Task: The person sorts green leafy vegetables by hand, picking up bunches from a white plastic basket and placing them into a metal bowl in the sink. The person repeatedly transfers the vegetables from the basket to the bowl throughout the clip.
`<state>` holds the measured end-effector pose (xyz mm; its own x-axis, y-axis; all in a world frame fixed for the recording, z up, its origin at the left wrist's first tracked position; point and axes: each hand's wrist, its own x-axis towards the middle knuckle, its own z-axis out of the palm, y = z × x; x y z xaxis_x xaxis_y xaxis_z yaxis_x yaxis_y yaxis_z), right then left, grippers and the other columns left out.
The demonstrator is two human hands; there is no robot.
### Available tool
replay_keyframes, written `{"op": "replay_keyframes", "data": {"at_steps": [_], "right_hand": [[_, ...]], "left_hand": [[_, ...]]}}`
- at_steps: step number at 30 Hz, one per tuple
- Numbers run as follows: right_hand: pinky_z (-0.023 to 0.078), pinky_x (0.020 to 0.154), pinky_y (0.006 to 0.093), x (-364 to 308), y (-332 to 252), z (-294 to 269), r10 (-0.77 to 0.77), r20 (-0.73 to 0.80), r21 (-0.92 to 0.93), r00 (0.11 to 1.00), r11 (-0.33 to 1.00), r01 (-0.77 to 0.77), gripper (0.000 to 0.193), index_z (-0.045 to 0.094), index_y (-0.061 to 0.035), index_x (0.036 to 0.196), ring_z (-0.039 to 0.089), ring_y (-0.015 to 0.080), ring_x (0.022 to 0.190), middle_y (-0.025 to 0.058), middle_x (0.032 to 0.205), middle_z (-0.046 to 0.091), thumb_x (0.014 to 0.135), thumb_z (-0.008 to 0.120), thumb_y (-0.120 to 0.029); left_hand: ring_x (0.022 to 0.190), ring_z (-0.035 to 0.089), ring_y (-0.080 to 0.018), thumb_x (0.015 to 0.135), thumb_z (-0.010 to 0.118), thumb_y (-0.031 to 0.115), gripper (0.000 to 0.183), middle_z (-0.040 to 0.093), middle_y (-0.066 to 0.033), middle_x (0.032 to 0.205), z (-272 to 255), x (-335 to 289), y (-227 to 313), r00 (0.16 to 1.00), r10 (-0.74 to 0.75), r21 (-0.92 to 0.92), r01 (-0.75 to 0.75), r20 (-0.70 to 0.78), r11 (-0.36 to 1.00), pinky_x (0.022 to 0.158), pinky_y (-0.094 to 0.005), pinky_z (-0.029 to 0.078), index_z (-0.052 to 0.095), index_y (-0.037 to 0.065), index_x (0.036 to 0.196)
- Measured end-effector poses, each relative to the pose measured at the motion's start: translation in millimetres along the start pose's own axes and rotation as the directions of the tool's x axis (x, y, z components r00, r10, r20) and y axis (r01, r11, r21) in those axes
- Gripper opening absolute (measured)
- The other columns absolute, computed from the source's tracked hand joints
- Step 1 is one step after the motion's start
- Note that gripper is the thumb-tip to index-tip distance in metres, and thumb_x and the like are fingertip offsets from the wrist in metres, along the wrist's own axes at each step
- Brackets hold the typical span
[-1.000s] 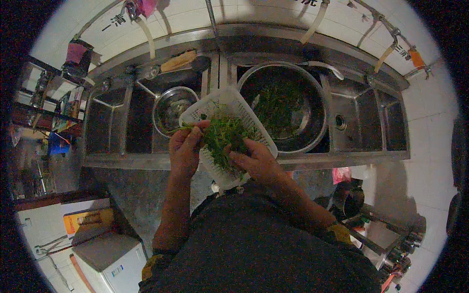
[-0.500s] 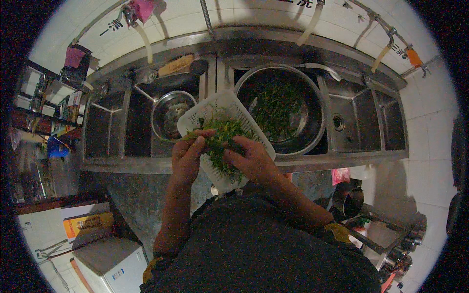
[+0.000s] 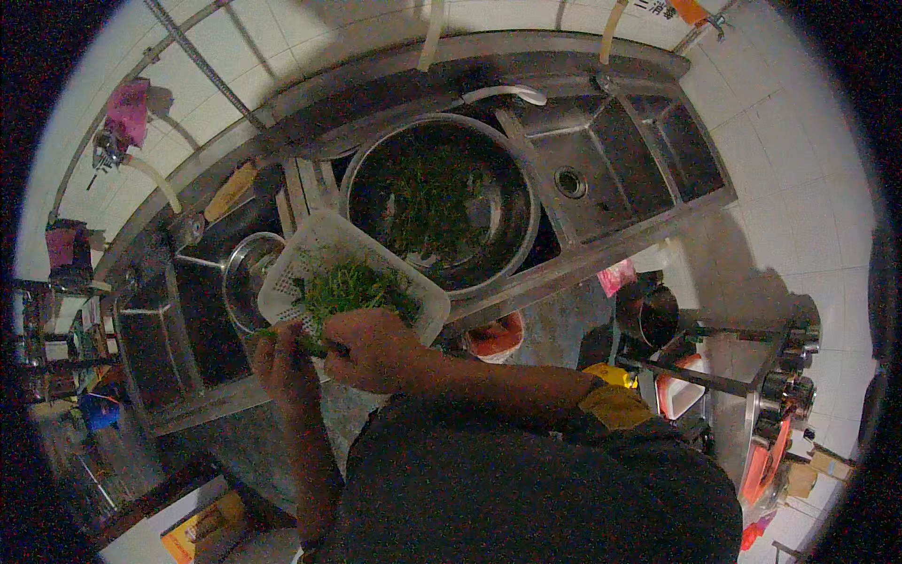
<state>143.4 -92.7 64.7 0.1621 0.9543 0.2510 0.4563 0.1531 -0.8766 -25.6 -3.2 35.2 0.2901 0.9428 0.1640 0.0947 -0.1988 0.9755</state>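
The fingers of the left hand (image 3: 287, 367) are curled together and look pinched on thin stems, with a bit of green poking out beyond them on the left. The fingers of the right hand (image 3: 376, 350) are clenched close beside them, apparently grasping a small bunch of slender, leafy green sprigs (image 3: 315, 343); the exact grip is too dark to make out. The bunch lies between the two hands, over the near end of a white, rectangular, perforated plastic basket (image 3: 324, 233).

Just beyond the fingers, inside the basket, sits a loose heap of the same feathery greens (image 3: 352, 287). Farther out and to the right of them, a large, round, shiny metal basin (image 3: 505, 202) holds a dark mass of greens (image 3: 427, 193). A smaller round metal bowl (image 3: 240, 287) sits beyond the fingers to the left. Both vessels sit in the grey stainless-steel sink worktop (image 3: 601, 246).

The sprigs should be very light, limp and easily bruised, probably slick if wet, and prone to tangling. They are best taken by the firmer stems in a light pinch, leaving the soft leaves unsqueezed; a larger clump wants loose support from underneath.
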Motion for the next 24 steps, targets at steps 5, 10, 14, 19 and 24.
{"op": "replay_keyframes", "data": {"at_steps": [5, 10, 14, 19, 24], "right_hand": [[0.050, 0.067, 0.0524, 10.0, -8.8, -10.9, -0.122, -0.005, 0.134, 0.992, 0.983, 0.122, 0.018, 0.061, -0.0038, 0.084, 0.063, 0.0421, 0.074, 0.0175, 0.077, 0.061, 0.074, 0.069, -0.017], [0.053, 0.073, 0.0497, 7.9, -3.9, -15.9, -0.007, -0.030, 0.190, 1.000, 0.982, 0.013, 0.024, 0.068, -0.0036, 0.096, 0.067, 0.0406, 0.080, 0.0156, 0.084, 0.067, 0.084, 0.074, -0.023], [0.055, 0.081, 0.0463, 7.5, 32.8, -12.3, 0.042, -0.168, -0.102, 0.985, 0.993, -0.059, 0.033, 0.070, -0.0020, 0.109, 0.069, 0.0381, 0.086, 0.0145, 0.088, 0.070, 0.094, 0.072, -0.032], [0.056, 0.085, 0.0458, -3.4, 162.3, -53.4, 0.501, -0.276, 0.176, 0.820, 0.865, -0.469, 0.034, 0.071, -0.0003, 0.112, 0.070, 0.0363, 0.093, 0.0191, 0.100, 0.072, 0.096, 0.066, -0.030], [0.058, 0.085, 0.0482, -25.1, 359.5, -102.2, 0.754, -0.288, -0.350, 0.591, 0.491, -0.798, 0.033, 0.072, 0.0022, 0.109, 0.071, 0.0390, 0.092, 0.0230, 0.104, 0.072, 0.090, 0.069, -0.025]], "left_hand": [[0.079, 0.058, -0.0153, 0.106, 0.056, 0.029, 0.029, 0.058, -0.0035, 0.084, 0.9, 1.6, -25.5, 0.954, -0.167, -0.703, 0.298, 0.250, 0.646, 0.069, -0.0327, 0.050, 0.066, 0.003, 0.097], [0.074, 0.057, -0.0167, 0.106, 0.055, 0.031, 0.029, 0.058, -0.0045, 0.081, -40.5, 41.6, -16.9, 0.952, -0.217, -0.797, 0.300, 0.216, 0.525, 0.069, -0.0332, 0.051, 0.065, 0.008, 0.094], [0.082, 0.063, -0.0180, 0.105, 0.057, 0.032, 0.032, 0.067, -0.0082, 0.093, -43.2, 34.0, -16.2, 0.950, -0.273, 0.009, 0.275, 0.150, 0.961, 0.077, -0.0342, 0.054, 0.070, 0.003, 0.111], [0.100, 0.066, -0.0204, 0.102, 0.062, 0.025, 0.040, 0.070, -0.0127, 0.112, -13.3, 23.1, -17.4, 0.895, -0.319, 0.476, 0.144, 0.312, 0.868, 0.091, -0.0360, 0.053, 0.066, -0.001, 0.133], [0.105, 0.063, -0.0200, 0.101, 0.063, 0.021, 0.040, 0.070, -0.0116, 0.116, -28.8, 5.4, -9.3, 0.921, -0.335, 0.462, 0.213, 0.200, 0.861, 0.094, -0.0362, 0.050, 0.066, -0.001, 0.134]]}}
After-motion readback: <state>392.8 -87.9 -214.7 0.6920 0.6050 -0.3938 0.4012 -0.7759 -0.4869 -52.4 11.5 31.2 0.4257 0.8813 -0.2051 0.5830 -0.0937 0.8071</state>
